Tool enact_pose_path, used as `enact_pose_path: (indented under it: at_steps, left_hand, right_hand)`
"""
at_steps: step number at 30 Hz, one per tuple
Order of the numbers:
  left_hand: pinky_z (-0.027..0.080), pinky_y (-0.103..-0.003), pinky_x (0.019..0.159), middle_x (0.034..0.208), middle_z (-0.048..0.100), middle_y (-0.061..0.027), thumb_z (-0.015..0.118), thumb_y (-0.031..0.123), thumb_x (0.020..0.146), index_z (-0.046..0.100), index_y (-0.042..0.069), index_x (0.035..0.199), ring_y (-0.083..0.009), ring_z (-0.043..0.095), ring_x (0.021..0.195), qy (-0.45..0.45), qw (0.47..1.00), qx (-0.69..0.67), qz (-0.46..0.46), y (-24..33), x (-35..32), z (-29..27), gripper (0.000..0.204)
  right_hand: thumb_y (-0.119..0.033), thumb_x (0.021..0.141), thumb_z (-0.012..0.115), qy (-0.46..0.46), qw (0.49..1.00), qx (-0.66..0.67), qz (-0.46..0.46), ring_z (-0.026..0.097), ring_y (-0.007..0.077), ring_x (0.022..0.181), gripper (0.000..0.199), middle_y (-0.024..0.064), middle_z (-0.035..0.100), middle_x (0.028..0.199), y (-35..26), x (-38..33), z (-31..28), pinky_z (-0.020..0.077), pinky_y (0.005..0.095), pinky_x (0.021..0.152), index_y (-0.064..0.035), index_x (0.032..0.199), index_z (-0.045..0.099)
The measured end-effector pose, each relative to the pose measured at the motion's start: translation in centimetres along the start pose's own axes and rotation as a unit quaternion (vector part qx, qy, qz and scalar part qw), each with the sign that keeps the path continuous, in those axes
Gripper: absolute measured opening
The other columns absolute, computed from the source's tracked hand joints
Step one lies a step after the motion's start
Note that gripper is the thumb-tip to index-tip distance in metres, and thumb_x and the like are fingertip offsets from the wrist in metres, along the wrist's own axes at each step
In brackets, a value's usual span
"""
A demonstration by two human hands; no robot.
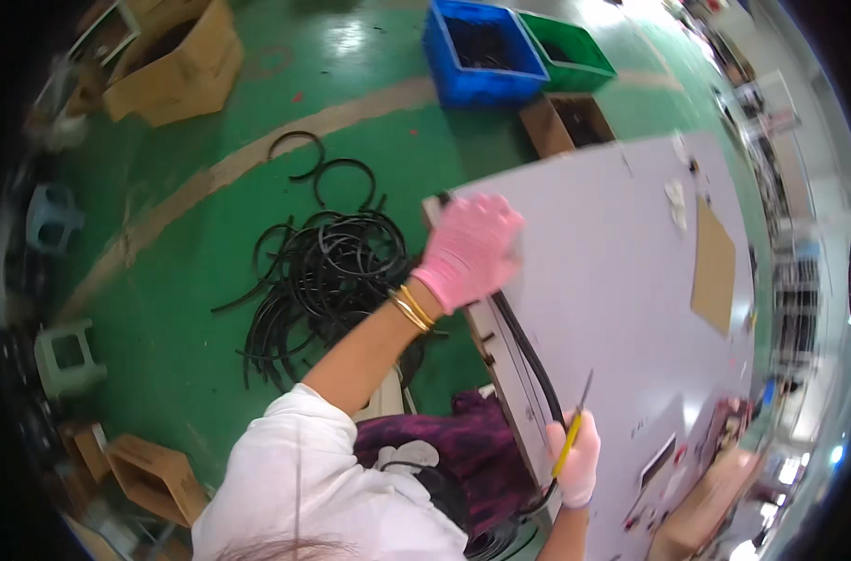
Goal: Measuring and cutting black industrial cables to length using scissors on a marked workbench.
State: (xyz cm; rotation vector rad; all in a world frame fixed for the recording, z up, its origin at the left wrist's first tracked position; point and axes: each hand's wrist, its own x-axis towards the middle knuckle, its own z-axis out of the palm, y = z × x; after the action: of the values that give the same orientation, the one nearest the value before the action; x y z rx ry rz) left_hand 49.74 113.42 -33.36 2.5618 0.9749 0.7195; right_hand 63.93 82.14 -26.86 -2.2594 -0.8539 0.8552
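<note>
My left hand (474,245), in a pink knit glove, is closed over a long black rubber tube (526,351) at the far left edge of the table. A short black end shows just beyond its knuckles; the grip itself is hidden under the glove. From there the tube bends along the table's near edge toward my right hand (578,465), which wears a paler glove. That hand is closed around a yellow-handled knife (568,447), its thin dark blade pointing away from me. The tube passes beside its fingers; I cannot tell whether they grip it too.
A tangled heap of black tubes (327,271) lies on the green floor left of the white table (622,262). Beyond stand a blue crate (491,89), a green crate (589,70) and a cardboard box (542,131). A brown cardboard sheet (714,266) rests on the table's right.
</note>
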Motion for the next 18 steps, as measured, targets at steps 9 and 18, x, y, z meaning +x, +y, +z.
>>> enact_pose_path:
  at_steps: [9,18]
  left_hand:
    - [0.025,-0.05,0.121,0.154,0.044,-0.0146,0.069,0.042,0.087,0.046,0.014,0.15,-0.034,0.037,0.145,0.003,0.982,0.186,0.018,-1.1,1.0,1.3,0.072]
    - [0.027,-0.047,0.12,0.157,0.042,-0.0161,0.058,0.041,0.096,0.043,0.012,0.153,-0.034,0.036,0.146,-0.031,0.973,0.222,0.048,-2.3,1.2,1.3,0.065]
  right_hand:
    - [-0.005,0.093,0.069,-0.03,0.955,0.257,0.147,0.052,0.0092,0.057,0.022,0.0021,0.057,0.071,0.7,-6.1,-2.7,0.0429,0.0247,0.054,0.0025,0.107,0.055]
    - [-0.008,0.092,0.066,0.037,0.944,0.251,0.21,0.05,0.0065,0.056,0.017,0.0023,0.058,0.076,8.7,-15.2,-8.7,0.0406,0.0224,0.052,0.001,0.101,0.055]
